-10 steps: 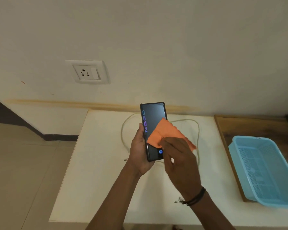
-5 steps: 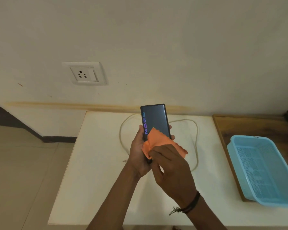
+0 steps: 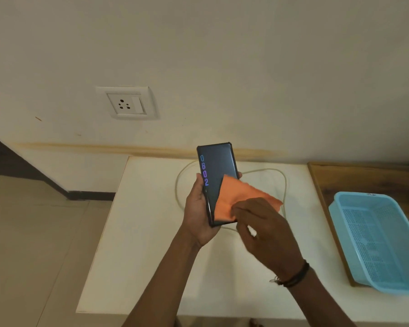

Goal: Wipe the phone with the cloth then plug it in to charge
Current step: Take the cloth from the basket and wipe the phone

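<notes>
A black phone (image 3: 216, 171) with a dark screen and blue digits along its left edge is held upright over the white table (image 3: 139, 232). My left hand (image 3: 197, 213) grips it from the left and below. My right hand (image 3: 267, 230) presses an orange cloth (image 3: 239, 199) against the lower right part of the screen. A pale charging cable (image 3: 178, 185) lies in a loop on the table behind the phone. A white wall socket (image 3: 127, 103) with a switch sits on the wall up and to the left.
A light blue plastic basket (image 3: 376, 239) rests on a wooden surface (image 3: 364, 178) at the right, next to the table. Tiled floor (image 3: 33, 244) lies beyond the table's left edge. A dark object shows at the far right edge.
My right hand has slid the cloth from the phone's lower left edge back toward the lower right of the screen. The phone stays upright in my left hand.
</notes>
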